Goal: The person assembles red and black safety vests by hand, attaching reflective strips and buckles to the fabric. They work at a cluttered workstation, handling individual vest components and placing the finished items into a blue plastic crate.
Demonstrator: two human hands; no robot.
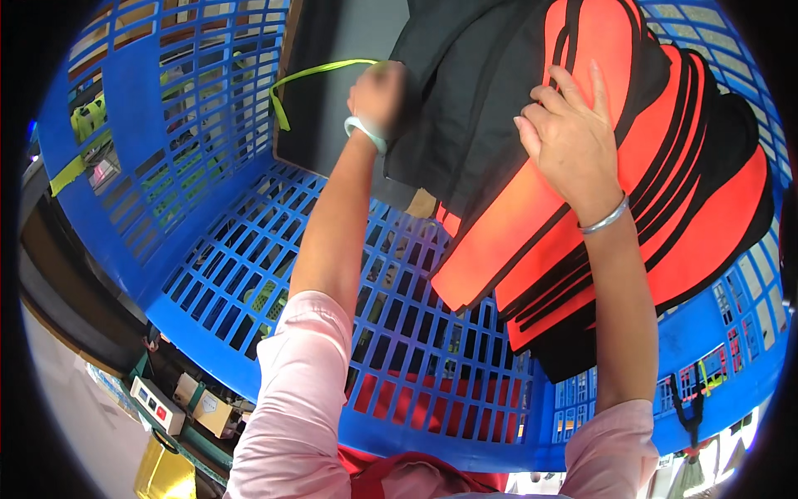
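Note:
My left hand [378, 98] is closed at the left edge of the black cloth [461, 91]. A thin yellow-green strip [320, 73] runs out of its fist and hangs down to the left; dark blur hides part of the fingers. My right hand [573, 141] lies with spread fingers on a pile of orange and black fabric pieces [665, 183], palm down and holding nothing. The pieces overlap in layers, with long black stripes between the orange areas. The pile rests in a large blue plastic basket [212, 287], along its right side.
A dark grey panel [332, 108] stands at the basket's far side, next to my left hand. Below the basket at the lower left are a small white control box [158, 405] and a shiny gold item [166, 472]. Red cloth [432, 407] shows through the near grid.

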